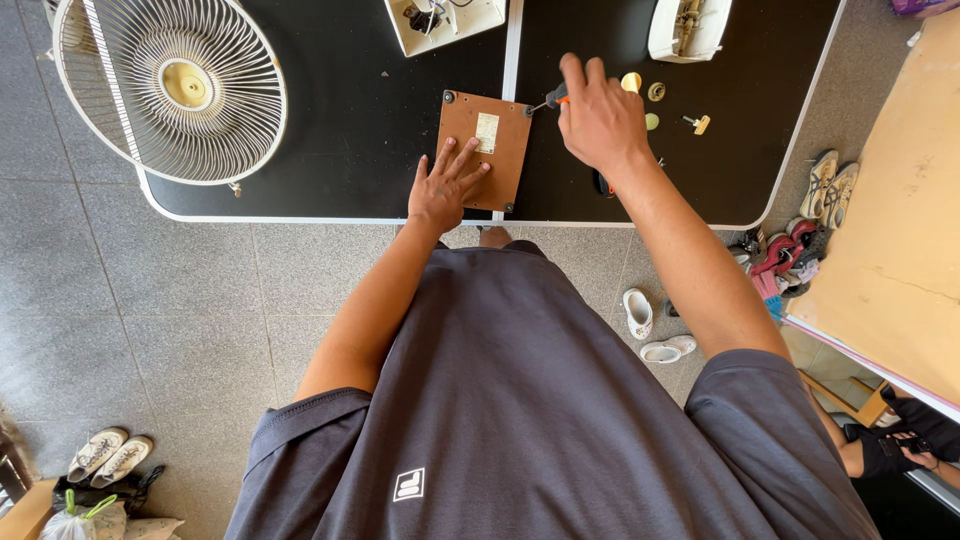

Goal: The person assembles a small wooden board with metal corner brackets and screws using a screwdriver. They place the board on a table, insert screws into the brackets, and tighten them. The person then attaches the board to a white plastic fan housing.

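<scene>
Left hand (pixel 445 190) lies flat, fingers spread, pinning the brown base plate (pixel 484 150) steady; right hand (pixel 598 120) fist-grips a screwdriver (pixel 549 99) at its corner screw, probably.

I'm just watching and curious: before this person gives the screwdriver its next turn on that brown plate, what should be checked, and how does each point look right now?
1. Brown plate held flat: ok, the left hand presses on it with spread fingers.
2. Grip on the screwdriver: ok, the right hand is closed around its handle.
3. Tip seated in the plate's upper right corner screw: cannot tell, too small to see.
4. Plate fully on the black table: ok, though it lies close to the near edge.
5. Loose small parts out of the way: ok, they lie beyond the right hand.
</scene>
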